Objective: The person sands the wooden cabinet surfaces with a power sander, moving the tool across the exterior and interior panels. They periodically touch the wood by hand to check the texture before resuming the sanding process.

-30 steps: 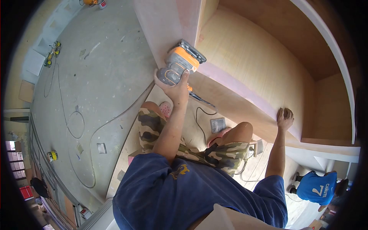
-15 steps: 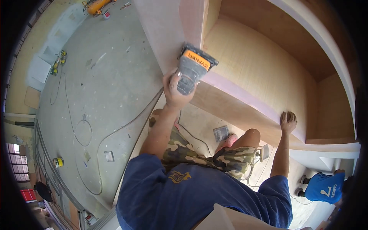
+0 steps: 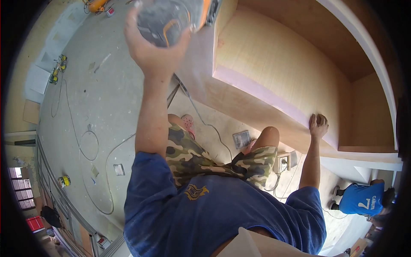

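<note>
At the top of the view, grey and orange electric sander (image 3: 171, 17) blurred and raised beside the pale plywood cabinet (image 3: 274, 64), left hand (image 3: 150, 49) with fingers wrapped tight around its body, right hand (image 3: 318, 125) with fingers curled over the pink-filled shelf edge (image 3: 261, 96), grey concrete floor (image 3: 107, 85) below.

One sander (image 3: 165, 19), two hands (image 3: 150, 51) (image 3: 319, 125) (both bare)

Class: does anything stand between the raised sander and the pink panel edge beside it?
Nothing visible does. The left hand holds the sander by the pink panel edge; the right hand rests on the shelf edge.
</note>
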Motion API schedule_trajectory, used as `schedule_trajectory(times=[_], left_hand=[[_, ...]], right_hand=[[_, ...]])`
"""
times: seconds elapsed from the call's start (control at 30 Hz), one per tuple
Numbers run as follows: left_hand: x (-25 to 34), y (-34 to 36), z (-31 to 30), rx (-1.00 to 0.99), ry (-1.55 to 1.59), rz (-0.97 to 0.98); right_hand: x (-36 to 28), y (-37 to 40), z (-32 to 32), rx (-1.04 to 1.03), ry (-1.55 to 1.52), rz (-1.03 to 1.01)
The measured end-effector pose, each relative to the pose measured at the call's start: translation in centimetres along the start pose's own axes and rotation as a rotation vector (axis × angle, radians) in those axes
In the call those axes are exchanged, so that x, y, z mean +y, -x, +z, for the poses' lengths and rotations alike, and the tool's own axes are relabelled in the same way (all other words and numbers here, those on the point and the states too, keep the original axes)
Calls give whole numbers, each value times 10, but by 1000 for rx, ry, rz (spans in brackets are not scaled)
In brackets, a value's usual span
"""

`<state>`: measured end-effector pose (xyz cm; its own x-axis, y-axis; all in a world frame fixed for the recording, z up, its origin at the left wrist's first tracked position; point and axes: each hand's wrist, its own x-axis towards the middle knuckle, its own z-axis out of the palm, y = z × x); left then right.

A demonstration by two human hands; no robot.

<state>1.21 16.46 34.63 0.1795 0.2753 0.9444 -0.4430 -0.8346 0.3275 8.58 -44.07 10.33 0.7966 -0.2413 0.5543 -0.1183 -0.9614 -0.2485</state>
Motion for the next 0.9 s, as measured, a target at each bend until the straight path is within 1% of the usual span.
schedule_trajectory(times=[0.03, 0.1, 0.17, 0.23, 0.33, 0.37, 0.4, 0.47, 0.5, 0.57, 0.7, 0.77, 0.8, 0.87, 0.9], left_hand=[[4, -9, -2, 9, -66, 109], [6, -10, -1, 2, -65, 91], [8, -1, 2, -2, -64, 79], [1, 42, 8, 32, 77, -75], [-21, 127, 17, -5, 3, -185], [-21, 149, 19, -9, -23, -234], [-24, 165, 22, -1, -25, -234], [-23, 178, 24, 62, 108, -559], [-28, 181, 24, 69, 106, -559], [-36, 167, 19, 95, 108, -685], [-23, 120, 11, 109, 64, -683], [-18, 113, 12, 129, 115, -615], [-19, 121, 14, 126, 113, -611], [-25, 149, 21, 26, 127, -442], [-27, 159, 21, 29, 124, -437]], right_hand=[[-3, 1, -3, -2, 0, -2], [-11, 1, -9, -11, 3, 64], [-9, 1, -8, -3, 1, 63], [-11, 3, -9, 4, -3, 64], [-20, 4, -17, 22, 27, 38], [-19, 4, -15, 16, 34, 34], [-18, 3, -14, 8, 43, 28], [-17, 3, -15, 11, 41, 30], [-17, 3, -13, 10, 40, 41], [-18, 3, -12, 9, 27, 34], [-29, 6, -21, -3, 37, 76], [-24, 5, -19, 9, 41, 56], [-22, 5, -17, 25, 44, 33], [-17, 3, -15, 31, 36, 19], [-16, 3, -13, 38, 34, 2]])
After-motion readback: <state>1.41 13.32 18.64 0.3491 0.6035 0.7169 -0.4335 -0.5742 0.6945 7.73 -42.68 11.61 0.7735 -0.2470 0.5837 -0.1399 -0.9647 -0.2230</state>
